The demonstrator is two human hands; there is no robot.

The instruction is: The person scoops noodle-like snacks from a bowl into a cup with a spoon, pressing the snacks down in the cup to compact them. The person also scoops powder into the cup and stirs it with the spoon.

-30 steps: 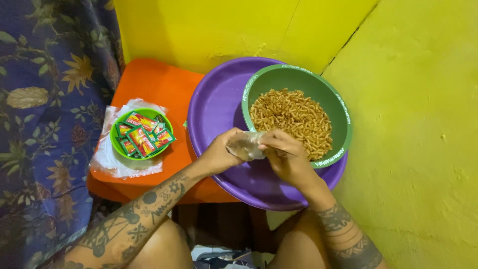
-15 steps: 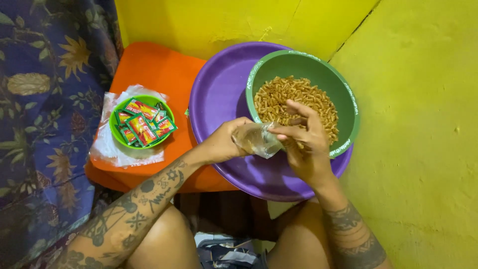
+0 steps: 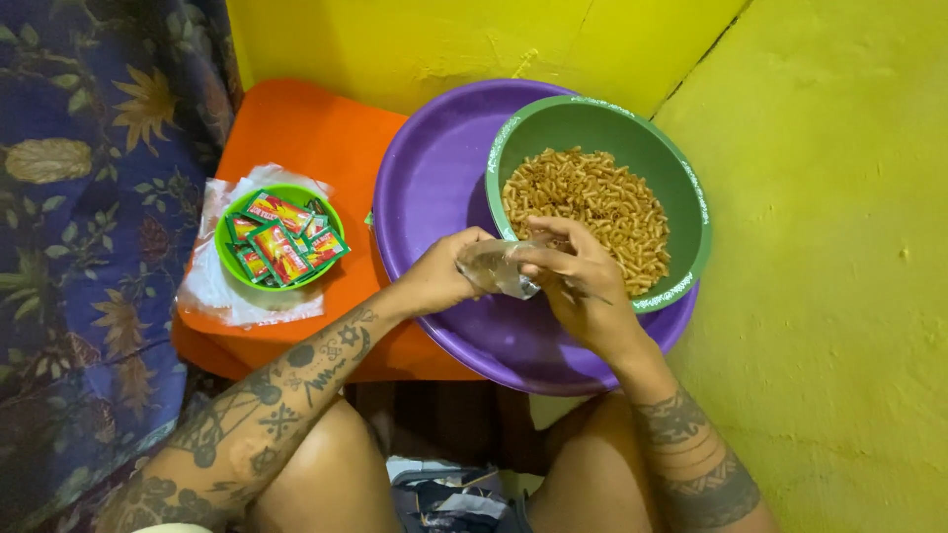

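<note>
We hold a small clear bag (image 3: 499, 268) between both hands: left hand (image 3: 442, 276) pinching one edge, right hand (image 3: 578, 286) fingers spreading its mouth. It seems the opening step; just beyond our fingertips sits the green bowl (image 3: 691, 197) of fried snack sticks (image 3: 588, 202).

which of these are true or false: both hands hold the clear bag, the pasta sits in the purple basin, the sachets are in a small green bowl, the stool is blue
1. Both the left hand and the right hand hold the small clear plastic bag. True.
2. The fried pasta-like snack pieces lie straight in the wide purple plastic basin. False: they fill the large green plastic bowl, which sits inside the basin.
3. The red and green sachets are in the small bright green bowl. True.
4. The small bowl stands on a blue surface. False: it rests on white plastic sheets on an orange stool.
</note>
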